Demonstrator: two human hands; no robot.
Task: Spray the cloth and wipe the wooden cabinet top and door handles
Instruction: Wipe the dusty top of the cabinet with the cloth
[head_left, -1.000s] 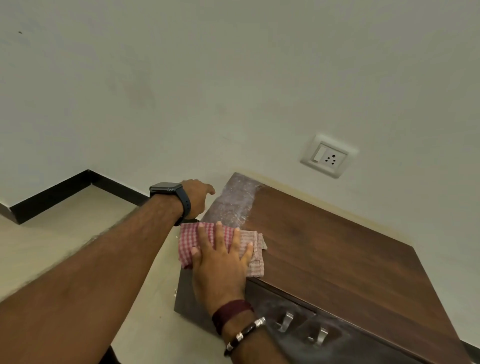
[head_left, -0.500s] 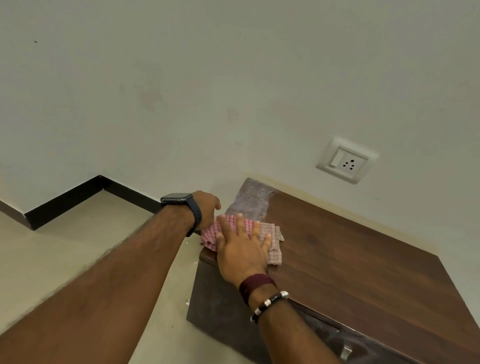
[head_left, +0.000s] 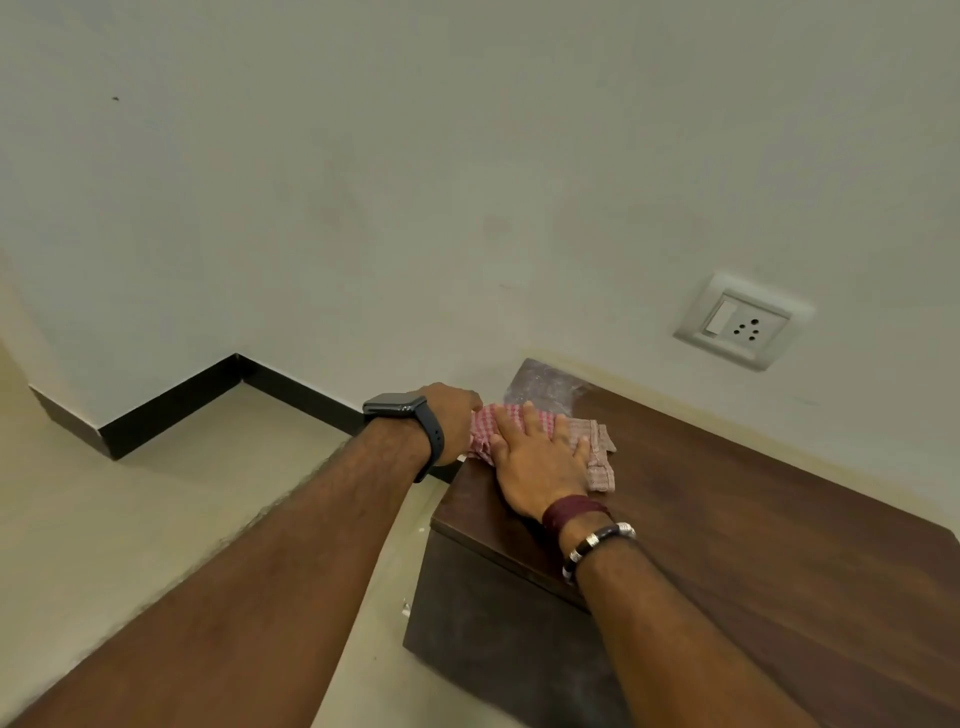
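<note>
A red-and-white checked cloth (head_left: 597, 452) lies on the wooden cabinet top (head_left: 753, 519) near its far left corner. My right hand (head_left: 540, 462) presses flat on the cloth with the fingers spread. My left hand (head_left: 452, 415), with a dark watch on the wrist, sits at the cabinet's left edge and touches the cloth's left side; its fingers are hidden. A dusty grey patch (head_left: 545, 382) covers the far left corner just beyond the cloth. The door handles are out of view.
The cabinet stands against a pale wall with a white switch and socket plate (head_left: 737, 322) above it. Its dark front (head_left: 493, 623) faces me. Beige floor (head_left: 156, 519) and black skirting (head_left: 171, 405) lie to the left.
My right hand has slid the cloth away from the front edge toward the far left corner. The view has tilted up, so the door handles have dropped out of frame.
</note>
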